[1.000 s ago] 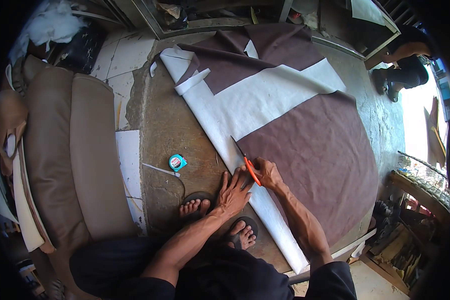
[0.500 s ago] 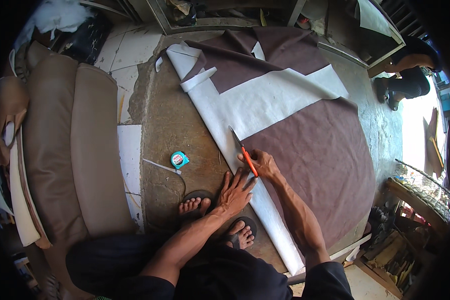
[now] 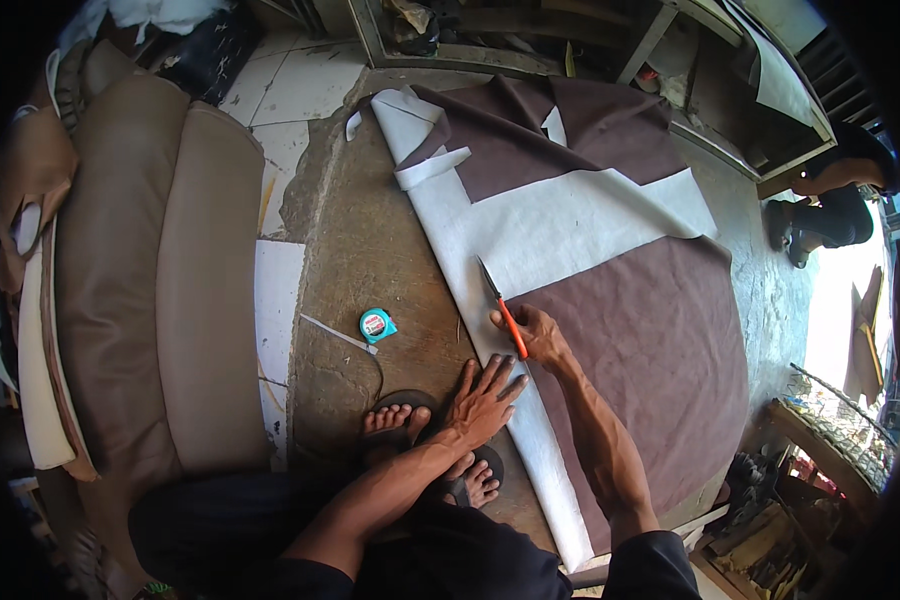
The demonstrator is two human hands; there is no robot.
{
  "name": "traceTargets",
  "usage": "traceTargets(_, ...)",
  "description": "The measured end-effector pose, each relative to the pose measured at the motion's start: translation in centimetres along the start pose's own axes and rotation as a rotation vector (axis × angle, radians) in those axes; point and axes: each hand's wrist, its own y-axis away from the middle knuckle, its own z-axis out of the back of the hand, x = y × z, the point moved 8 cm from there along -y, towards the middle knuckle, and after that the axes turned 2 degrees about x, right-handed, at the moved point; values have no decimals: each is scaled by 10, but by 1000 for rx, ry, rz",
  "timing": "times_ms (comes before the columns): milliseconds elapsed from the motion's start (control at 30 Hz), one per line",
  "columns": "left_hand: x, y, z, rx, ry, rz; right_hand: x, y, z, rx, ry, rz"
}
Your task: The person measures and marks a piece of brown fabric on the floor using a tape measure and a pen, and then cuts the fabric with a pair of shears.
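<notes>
Left hand (image 3: 482, 408): bare floor (image 3: 420, 275) ahead-left — tape measure (image 3: 377, 325) stands there.
Right hand (image 3: 542, 338): room rightward above brown sheet (image 3: 650, 360) — scissors (image 3: 511, 325) jut ahead.

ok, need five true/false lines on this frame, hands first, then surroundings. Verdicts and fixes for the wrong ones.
1. The right hand holds the orange-handled scissors. True.
2. The left hand grips a tape measure. False: it is spread over the pale strip, and the teal tape measure lies apart on the floor.
3. The tape measure is left of the pale strip. True.
4. The wearer has closed boots on. False: open dark sandals, toes bare.
5. Another person's legs show at the upper right. True.
</notes>
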Motion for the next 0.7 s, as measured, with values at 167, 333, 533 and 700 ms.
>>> traceTargets(167,4,0,7,-84,-12,-17,8,-20,-1,-39,35,64)
traceTargets(333,3,1,4,-56,-5,-8,17,-23,4,-73,29,89)
traceTargets(533,-2,-9,7,-47,-25,-15,16,-32,11,-71,39,73)
traceTargets(700,6,10,0,-62,-1,13,51,-35,-9,41,-88,46)
